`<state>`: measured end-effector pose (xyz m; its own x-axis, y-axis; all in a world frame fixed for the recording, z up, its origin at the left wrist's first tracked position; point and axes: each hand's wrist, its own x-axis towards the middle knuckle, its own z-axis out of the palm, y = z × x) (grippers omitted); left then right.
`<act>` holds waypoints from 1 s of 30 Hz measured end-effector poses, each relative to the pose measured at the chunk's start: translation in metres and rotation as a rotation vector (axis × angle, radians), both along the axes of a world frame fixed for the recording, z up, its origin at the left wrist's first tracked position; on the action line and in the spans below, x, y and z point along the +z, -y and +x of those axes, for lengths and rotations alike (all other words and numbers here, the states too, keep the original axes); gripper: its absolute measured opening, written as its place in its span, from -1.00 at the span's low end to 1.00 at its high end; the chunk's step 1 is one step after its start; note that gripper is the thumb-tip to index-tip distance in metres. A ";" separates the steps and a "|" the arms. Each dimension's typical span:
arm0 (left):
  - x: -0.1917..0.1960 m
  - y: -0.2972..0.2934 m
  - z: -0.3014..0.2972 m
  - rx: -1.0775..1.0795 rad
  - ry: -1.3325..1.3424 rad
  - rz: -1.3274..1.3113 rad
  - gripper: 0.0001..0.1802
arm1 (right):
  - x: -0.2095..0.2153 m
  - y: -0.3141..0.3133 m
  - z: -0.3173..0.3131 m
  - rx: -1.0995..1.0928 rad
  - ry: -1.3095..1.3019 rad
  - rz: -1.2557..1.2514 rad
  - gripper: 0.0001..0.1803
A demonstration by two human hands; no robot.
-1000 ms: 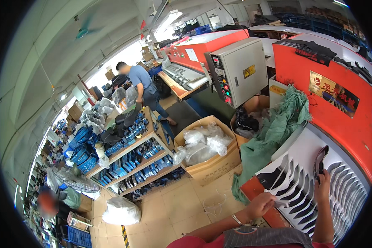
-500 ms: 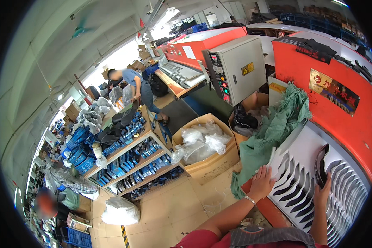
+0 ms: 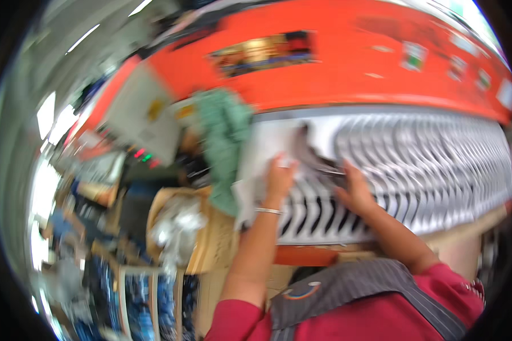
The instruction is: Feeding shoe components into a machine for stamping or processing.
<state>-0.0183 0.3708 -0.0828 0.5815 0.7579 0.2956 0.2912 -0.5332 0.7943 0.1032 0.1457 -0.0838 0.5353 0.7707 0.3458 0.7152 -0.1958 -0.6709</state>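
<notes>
A dark, glossy curved piece (image 3: 312, 152) slants over the white sheet on the worktop. My right hand (image 3: 355, 190) is closed on its lower right end. To the left, my left hand (image 3: 281, 175) is over the bare part of the white sheet (image 3: 267, 136), thumb and fingers apart, holding nothing that I can see. Rows of curved strips (image 3: 421, 142) cover the sheet to the right; black ones (image 3: 313, 216) lie along the near side. Motion blur hides the finer shape of the held piece.
A long red machine (image 3: 347, 68) rises behind the worktop. Green woven sacking (image 3: 224, 142) hangs at the worktop's left end, beside a grey control cabinet (image 3: 139, 111). Farther left stand a cardboard box (image 3: 216, 238) with clear plastic bags and a shelf (image 3: 153, 270) of blue items.
My view has swung right, toward the worktop and red machine. The dark curved piece stays in my right hand and is now tilted the other way. My left hand's fingers have come up off their flat spread.
</notes>
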 end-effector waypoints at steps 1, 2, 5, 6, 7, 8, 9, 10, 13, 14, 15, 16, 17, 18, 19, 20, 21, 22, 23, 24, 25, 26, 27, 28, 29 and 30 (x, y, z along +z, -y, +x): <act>0.004 -0.007 0.025 -0.068 -0.038 -0.192 -0.34 | 0.006 0.003 0.007 -0.022 -0.036 0.018 -0.14; 0.007 -0.006 0.044 -0.092 -0.058 -0.299 -0.27 | 0.013 0.008 0.015 -0.068 -0.069 -0.058 -0.12; 0.022 -0.006 0.088 -0.157 -0.200 -0.366 -0.15 | 0.031 0.012 0.032 -0.133 -0.187 -0.050 -0.12; 0.027 -0.007 0.094 -0.163 -0.229 -0.282 -0.24 | 0.035 0.011 0.036 -0.135 -0.122 -0.084 -0.11; 0.030 -0.007 0.098 -0.163 -0.210 -0.297 -0.33 | 0.039 0.008 0.038 -0.141 -0.048 -0.150 -0.09; 0.033 -0.007 0.103 -0.182 -0.167 -0.371 -0.41 | 0.040 0.003 0.040 -0.144 -0.021 -0.190 -0.09; 0.034 -0.008 0.103 -0.144 -0.221 -0.569 -0.48 | 0.041 -0.003 0.042 -0.142 0.005 -0.229 -0.09; 0.034 -0.009 0.107 -0.135 -0.222 -0.594 -0.56 | 0.041 -0.009 0.042 -0.158 -0.014 -0.234 -0.09; 0.032 -0.015 0.118 -0.189 -0.168 -0.509 -0.56 | 0.035 -0.028 0.044 -0.170 0.052 -0.280 -0.13; 0.031 -0.017 0.122 -0.207 -0.189 -0.472 -0.56 | 0.033 -0.033 0.045 -0.165 0.067 -0.271 -0.15; 0.029 -0.020 0.128 -0.212 -0.182 -0.447 -0.56 | 0.030 -0.037 0.047 -0.169 0.106 -0.263 -0.17; 0.028 -0.022 0.131 -0.231 -0.177 -0.443 -0.55 | 0.027 -0.040 0.047 -0.181 0.125 -0.245 -0.19; 0.027 -0.023 0.136 -0.259 -0.172 -0.459 -0.55 | 0.024 -0.041 0.048 -0.184 0.096 -0.249 -0.19; 0.025 -0.025 0.138 -0.267 -0.154 -0.458 -0.55 | 0.022 -0.041 0.049 -0.179 0.064 -0.221 -0.19; 0.023 -0.026 0.140 -0.270 -0.167 -0.472 -0.55 | 0.019 -0.041 0.050 -0.179 0.030 -0.232 -0.20; 0.021 -0.027 0.142 -0.322 -0.137 -0.488 -0.55 | 0.017 -0.040 0.050 -0.186 0.034 -0.190 -0.23; 0.019 -0.028 0.142 -0.360 -0.112 -0.498 -0.54 | 0.016 -0.039 0.050 -0.185 0.041 -0.161 -0.23; 0.017 -0.029 0.143 -0.432 -0.019 -0.507 -0.54 | 0.015 -0.039 0.050 -0.176 0.063 -0.138 -0.25; 0.015 -0.030 0.142 -0.433 -0.015 -0.518 -0.54 | 0.014 -0.038 0.050 -0.176 0.094 -0.114 -0.27; 0.014 -0.031 0.143 -0.457 0.011 -0.553 -0.53 | 0.014 -0.038 0.050 -0.167 0.085 -0.115 -0.27; 0.014 -0.032 0.143 -0.474 0.012 -0.583 -0.53 | 0.014 -0.038 0.051 -0.160 0.093 -0.121 -0.30; 0.014 -0.033 0.144 -0.483 0.035 -0.590 -0.53 | 0.015 -0.038 0.051 -0.160 0.117 -0.111 -0.34; 0.015 -0.033 0.145 -0.505 0.012 -0.609 -0.51 | 0.015 -0.038 0.051 -0.154 0.098 -0.129 -0.34; 0.016 -0.033 0.146 -0.517 -0.023 -0.631 -0.50 | 0.016 -0.038 0.051 -0.147 0.107 -0.097 -0.36; 0.018 -0.033 0.147 -0.527 -0.013 -0.629 -0.50 | 0.017 -0.039 0.052 -0.140 0.110 -0.081 -0.39; 0.020 -0.033 0.148 -0.550 -0.022 -0.641 -0.49 | 0.017 -0.039 0.052 -0.137 0.112 -0.081 -0.39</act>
<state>0.1301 0.4036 -0.0624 0.9172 0.3826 -0.1109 0.1408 -0.0509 0.9887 0.1555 0.1850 -0.0663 0.5988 0.7209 0.3491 0.7474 -0.3462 -0.5671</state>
